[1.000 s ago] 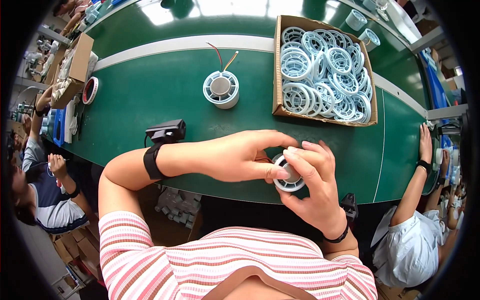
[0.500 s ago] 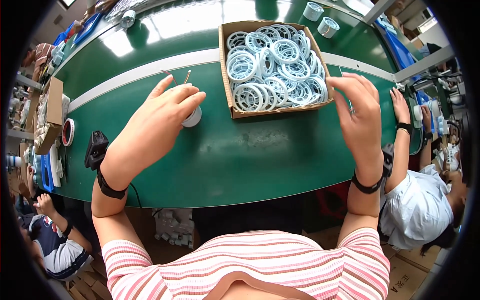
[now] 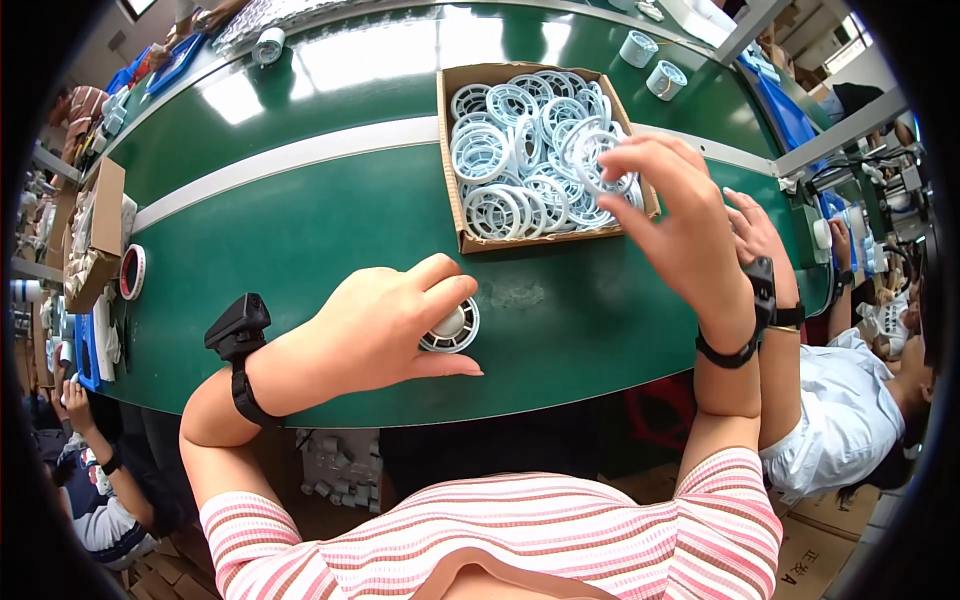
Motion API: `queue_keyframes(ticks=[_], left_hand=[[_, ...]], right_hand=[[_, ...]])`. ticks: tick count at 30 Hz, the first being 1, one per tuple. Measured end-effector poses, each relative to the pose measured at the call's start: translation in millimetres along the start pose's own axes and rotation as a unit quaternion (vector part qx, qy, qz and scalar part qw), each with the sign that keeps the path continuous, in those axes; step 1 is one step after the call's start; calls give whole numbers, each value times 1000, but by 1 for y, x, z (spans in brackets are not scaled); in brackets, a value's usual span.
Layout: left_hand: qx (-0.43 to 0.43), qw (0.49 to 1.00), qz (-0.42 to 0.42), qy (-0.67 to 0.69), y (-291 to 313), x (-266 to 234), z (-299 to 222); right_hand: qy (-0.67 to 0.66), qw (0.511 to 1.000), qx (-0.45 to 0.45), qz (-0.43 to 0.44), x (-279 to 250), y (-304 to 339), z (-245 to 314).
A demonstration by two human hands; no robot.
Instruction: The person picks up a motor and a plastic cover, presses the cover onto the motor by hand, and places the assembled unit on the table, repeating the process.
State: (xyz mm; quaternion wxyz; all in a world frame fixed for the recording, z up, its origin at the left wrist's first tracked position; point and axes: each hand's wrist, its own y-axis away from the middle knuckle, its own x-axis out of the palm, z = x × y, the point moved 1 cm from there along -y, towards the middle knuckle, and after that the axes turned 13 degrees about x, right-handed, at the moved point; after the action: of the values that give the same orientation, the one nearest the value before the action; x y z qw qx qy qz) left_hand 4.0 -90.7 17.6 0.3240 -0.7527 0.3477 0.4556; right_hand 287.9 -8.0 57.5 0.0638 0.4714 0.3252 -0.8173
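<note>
My left hand (image 3: 385,325) is over the near middle of the green table (image 3: 280,230). Its fingers curl around a round white part (image 3: 462,335), whose end shows dark slots and a pale domed centre; the palm hides the rest. My right hand (image 3: 675,205) is above the right side of an open cardboard box (image 3: 450,150). Between its thumb and fingers is a light blue spoked plastic ring (image 3: 585,160), tilted over the pile. Many similar rings (image 3: 490,150) lie heaped in the box.
A co-worker's hand (image 3: 755,235) rests on the table just beyond my right wrist. Two pale blue cylinders (image 3: 652,65) stand at the far right, another cylinder (image 3: 268,46) at the far left. A tape roll (image 3: 133,272) and a cardboard box (image 3: 97,235) sit at the left edge.
My left hand has come nearer and to the right, and the white part now shows its slotted end. My right hand has moved left over the box and taken hold of a ring.
</note>
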Motion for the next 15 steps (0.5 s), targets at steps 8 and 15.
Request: queue_keyframes(ticks=[8, 15], left_hand=[[-73, 989, -11, 127, -9, 7, 0], [-114, 940, -26, 321, -13, 13, -1]], right_hand=[[-96, 974, -14, 202, 24, 81, 23], [-138, 957, 216, 134, 34, 101, 34]])
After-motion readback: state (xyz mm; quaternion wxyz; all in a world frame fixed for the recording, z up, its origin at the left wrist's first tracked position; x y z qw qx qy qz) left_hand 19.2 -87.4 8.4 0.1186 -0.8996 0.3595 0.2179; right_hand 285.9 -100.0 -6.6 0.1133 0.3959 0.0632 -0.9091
